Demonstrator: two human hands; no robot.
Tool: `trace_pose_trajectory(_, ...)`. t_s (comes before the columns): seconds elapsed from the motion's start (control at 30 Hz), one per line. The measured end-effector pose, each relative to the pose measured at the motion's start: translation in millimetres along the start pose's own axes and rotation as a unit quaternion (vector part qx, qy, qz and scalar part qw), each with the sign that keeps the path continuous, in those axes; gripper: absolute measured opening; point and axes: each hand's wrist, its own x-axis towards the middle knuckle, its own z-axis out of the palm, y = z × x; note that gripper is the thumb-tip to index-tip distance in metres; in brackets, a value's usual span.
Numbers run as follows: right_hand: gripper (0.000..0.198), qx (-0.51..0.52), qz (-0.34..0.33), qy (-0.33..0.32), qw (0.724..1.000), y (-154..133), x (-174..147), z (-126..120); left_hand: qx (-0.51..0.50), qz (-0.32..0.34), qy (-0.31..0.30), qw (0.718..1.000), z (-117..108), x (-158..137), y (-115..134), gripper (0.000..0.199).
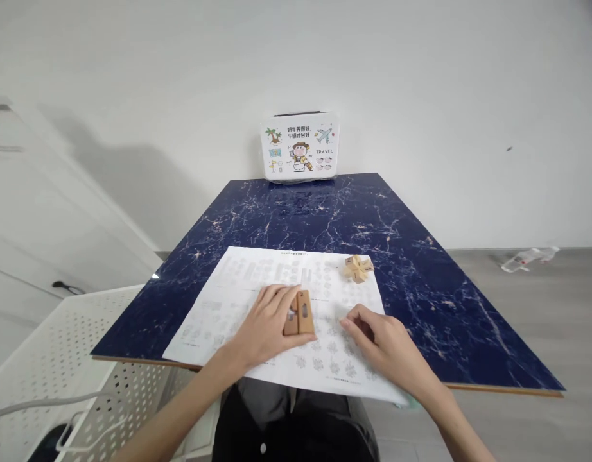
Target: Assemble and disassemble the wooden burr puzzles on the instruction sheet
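My left hand [271, 324] lies on the printed sheet, closed around a small group of wooden puzzle blocks [304, 312]. Its thumb is along their near edge and its fingers cover their left side. The visible block stands lengthwise, with a dark slot and a small mark on top. How many blocks are under the fingers I cannot tell. To the right, my right hand [380, 333] rests over the sheet with its fingers curled in and thumb near the index finger; nothing shows in it. Beyond it sits an assembled wooden burr puzzle [358, 268].
The white instruction sheet [204, 327] with printed diagrams overhangs the near edge of the dark blue marbled table [325, 218]. A white printed case [300, 147] stands at the far edge against the wall. At left is a white perforated surface [98, 340] with a cable.
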Motion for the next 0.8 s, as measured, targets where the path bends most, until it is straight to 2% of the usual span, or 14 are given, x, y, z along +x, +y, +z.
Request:
trace_pose_trajectory(0.17,0.032,-0.024,-0.008,0.004,1.0,2.3,0.5,1.7,-0.038,-0.008,0.001,0.999,3.6,-0.6,9.3,0.099)
trace_pose_trajectory(0.3,0.027,-0.06,-0.025,0.011,0.998,-0.9,-0.8,4.9,-0.056,-0.045,-0.02,0.997,-13.1,-14.9,-4.2,0.106)
trace_pose_trajectory(0.4,0.015,-0.066,-0.054,0.007,0.996,-11.8,0.4,11.5,-0.059,-0.066,-0.019,0.996,-23.5,-27.3,-17.5,0.105)
trace_pose_trajectory(0.47,0.016,-0.074,-0.081,-0.003,0.994,-21.2,3.4,18.5,-0.07,-0.066,-0.021,0.995,-25.5,-32.6,-23.7,0.105)
trace_pose_trajectory(0.63,0.034,-0.148,-0.115,-0.003,0.982,-35.3,10.9,34.6,-0.111,-0.07,-0.029,0.991,-22.8,-36.4,-27.1,0.094)
trace_pose_trajectory(0.8,0.028,-0.172,-0.103,-0.003,0.98,-29.6,8.9,36.2,-0.119,-0.058,-0.019,0.991,-30.4,-41.2,-20.6,0.082)
